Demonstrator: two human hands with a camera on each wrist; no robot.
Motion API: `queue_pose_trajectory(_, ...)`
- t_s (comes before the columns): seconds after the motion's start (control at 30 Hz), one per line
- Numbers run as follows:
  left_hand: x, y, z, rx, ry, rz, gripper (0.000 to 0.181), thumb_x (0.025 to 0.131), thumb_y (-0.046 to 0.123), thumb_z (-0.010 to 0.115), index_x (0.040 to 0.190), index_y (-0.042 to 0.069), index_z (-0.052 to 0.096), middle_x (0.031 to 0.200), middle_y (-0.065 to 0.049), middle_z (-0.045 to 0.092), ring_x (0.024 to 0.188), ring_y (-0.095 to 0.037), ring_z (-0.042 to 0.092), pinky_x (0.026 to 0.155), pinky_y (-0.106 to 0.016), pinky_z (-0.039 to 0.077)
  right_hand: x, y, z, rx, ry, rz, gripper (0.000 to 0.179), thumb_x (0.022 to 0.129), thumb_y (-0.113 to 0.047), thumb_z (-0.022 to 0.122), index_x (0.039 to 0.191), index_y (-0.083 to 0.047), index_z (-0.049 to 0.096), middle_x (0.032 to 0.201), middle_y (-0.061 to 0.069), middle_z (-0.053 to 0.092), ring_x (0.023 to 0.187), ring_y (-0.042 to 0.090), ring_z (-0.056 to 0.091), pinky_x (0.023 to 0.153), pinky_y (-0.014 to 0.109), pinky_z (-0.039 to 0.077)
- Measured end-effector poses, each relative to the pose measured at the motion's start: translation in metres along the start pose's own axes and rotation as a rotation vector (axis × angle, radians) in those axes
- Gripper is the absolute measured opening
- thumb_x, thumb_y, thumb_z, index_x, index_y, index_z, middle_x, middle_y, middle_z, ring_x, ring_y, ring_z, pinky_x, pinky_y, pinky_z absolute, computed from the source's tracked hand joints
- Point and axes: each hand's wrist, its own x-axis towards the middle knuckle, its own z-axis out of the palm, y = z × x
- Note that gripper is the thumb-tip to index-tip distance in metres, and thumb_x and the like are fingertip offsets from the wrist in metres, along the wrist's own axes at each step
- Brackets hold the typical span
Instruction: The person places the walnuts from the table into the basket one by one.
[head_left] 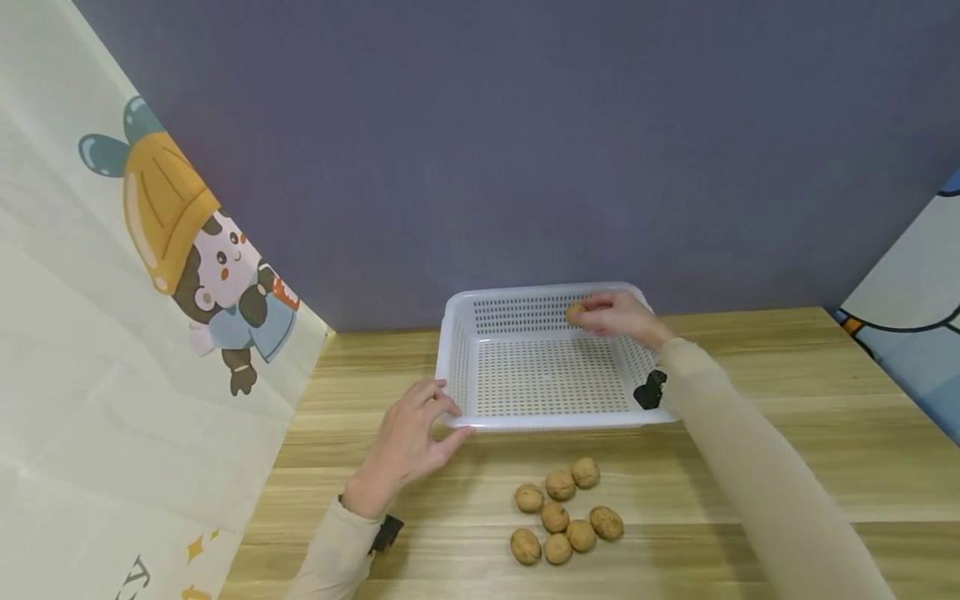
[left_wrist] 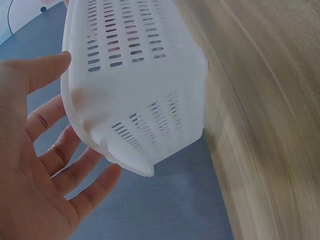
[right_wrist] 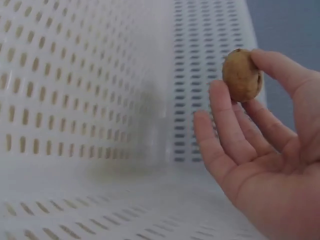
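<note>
A white perforated plastic basket (head_left: 555, 422) stands on the wooden table against the dark wall. At its near left corner my left hand (head_left: 411, 437) holds the rim, thumb at the front edge and fingers along the left side; the left wrist view shows these fingers spread around the basket corner (left_wrist: 110, 95). Over the basket's far right part, my right hand (head_left: 618, 318) pinches a walnut (right_wrist: 242, 75) between thumb and fingertips, above the basket floor. Several more walnuts (head_left: 555, 517) lie loosely grouped on the table in front of the basket.
The wooden table (head_left: 787, 433) extends to both sides of the basket. A dark blue-grey wall (head_left: 525, 150) rises right behind it. On the left hangs a pale sheet with a cartoon figure (head_left: 225, 267); another printed sheet (head_left: 915, 317) is at the right.
</note>
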Motion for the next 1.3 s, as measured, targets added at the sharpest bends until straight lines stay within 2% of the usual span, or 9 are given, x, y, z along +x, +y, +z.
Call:
queue_pose_trajectory(0.3, 0.0, -0.001, 0.001, -0.012, 0.003, 0.004, 0.028, 0.081, 0.035, 0.09, 0.093, 0.014, 0.075, 0.113, -0.011, 0.074, 0.124, -0.037, 0.068, 0.102, -0.054, 0.061, 0.011, 0.006, 0.011, -0.11, -0.057, 0.092, 0.071, 0.1, -0.035, 0.074, 0.153, 0.005, 0.049, 0.143, 0.027, 0.065, 0.127, 0.037, 0.068, 0.109, 0.051, 0.058)
queue_pose_trajectory(0.4, -0.001, -0.001, 0.0, -0.012, 0.005, 0.002, 0.029, 0.081, 0.035, 0.091, 0.093, 0.014, 0.075, 0.113, -0.01, 0.073, 0.124, -0.038, 0.068, 0.102, -0.055, 0.061, 0.014, 0.006, 0.014, -0.128, -0.088, 0.098, 0.07, 0.099, -0.031, 0.075, 0.152, 0.006, 0.05, 0.145, 0.027, 0.063, 0.125, 0.034, 0.068, 0.108, 0.049, 0.058)
queue_pose_trajectory(0.6, -0.001, -0.001, 0.0, -0.012, -0.005, -0.007, 0.028, 0.082, 0.035, 0.091, 0.093, 0.014, 0.075, 0.113, -0.009, 0.073, 0.126, -0.037, 0.067, 0.103, -0.055, 0.06, 0.014, 0.006, 0.017, -0.141, -0.083, 0.094, 0.064, 0.098, -0.023, 0.075, 0.149, 0.008, 0.052, 0.147, 0.029, 0.059, 0.122, 0.034, 0.069, 0.105, 0.047, 0.06)
queue_pose_trajectory(0.83, -0.002, 0.001, 0.0, -0.017, -0.014, -0.026, 0.029, 0.083, 0.036, 0.09, 0.093, 0.014, 0.074, 0.117, -0.011, 0.073, 0.128, -0.037, 0.066, 0.106, -0.056, 0.059, 0.015, 0.008, 0.022, -0.121, -0.119, 0.106, 0.058, 0.099, -0.015, 0.072, 0.145, 0.013, 0.052, 0.128, 0.029, 0.071, 0.112, 0.038, 0.075, 0.1, 0.049, 0.063)
queue_pose_trajectory(1.03, -0.002, 0.001, 0.001, -0.017, -0.007, -0.027, 0.028, 0.082, 0.034, 0.09, 0.092, 0.013, 0.075, 0.12, -0.013, 0.074, 0.129, -0.038, 0.066, 0.106, -0.057, 0.058, 0.016, 0.007, 0.026, -0.202, -0.081, 0.128, 0.056, 0.099, -0.022, 0.074, 0.144, 0.007, 0.057, 0.123, 0.022, 0.074, 0.104, 0.034, 0.076, 0.095, 0.045, 0.064)
queue_pose_trajectory(1.1, -0.002, 0.001, 0.001, -0.02, -0.006, -0.026, 0.028, 0.082, 0.034, 0.09, 0.093, 0.014, 0.075, 0.12, -0.013, 0.074, 0.129, -0.038, 0.066, 0.106, -0.057, 0.059, 0.017, 0.008, 0.026, -0.228, -0.078, 0.13, 0.057, 0.099, -0.024, 0.075, 0.145, 0.005, 0.057, 0.115, 0.018, 0.076, 0.099, 0.032, 0.076, 0.092, 0.044, 0.064)
queue_pose_trajectory(1.23, -0.002, 0.001, 0.001, -0.028, -0.006, -0.032, 0.028, 0.081, 0.034, 0.091, 0.093, 0.014, 0.075, 0.121, -0.013, 0.074, 0.128, -0.038, 0.066, 0.106, -0.057, 0.059, 0.016, 0.006, 0.024, -0.274, -0.108, 0.126, 0.059, 0.1, -0.027, 0.073, 0.148, 0.004, 0.054, 0.095, 0.013, 0.076, 0.083, 0.024, 0.071, 0.085, 0.043, 0.063)
queue_pose_trajectory(1.27, -0.002, 0.001, 0.0, -0.03, -0.008, -0.035, 0.028, 0.081, 0.034, 0.091, 0.093, 0.014, 0.075, 0.122, -0.013, 0.074, 0.129, -0.038, 0.066, 0.106, -0.057, 0.058, 0.014, 0.005, 0.024, -0.293, -0.119, 0.126, 0.061, 0.101, -0.028, 0.072, 0.149, 0.003, 0.053, 0.093, 0.014, 0.074, 0.083, 0.025, 0.069, 0.084, 0.045, 0.062)
queue_pose_trajectory(1.3, -0.002, 0.001, 0.0, -0.032, -0.01, -0.037, 0.028, 0.081, 0.034, 0.091, 0.093, 0.014, 0.075, 0.122, -0.013, 0.074, 0.129, -0.038, 0.066, 0.106, -0.058, 0.058, 0.012, 0.002, 0.023, -0.331, -0.126, 0.12, 0.062, 0.102, -0.03, 0.07, 0.151, 0.003, 0.052, 0.1, 0.017, 0.074, 0.087, 0.027, 0.069, 0.087, 0.046, 0.061)
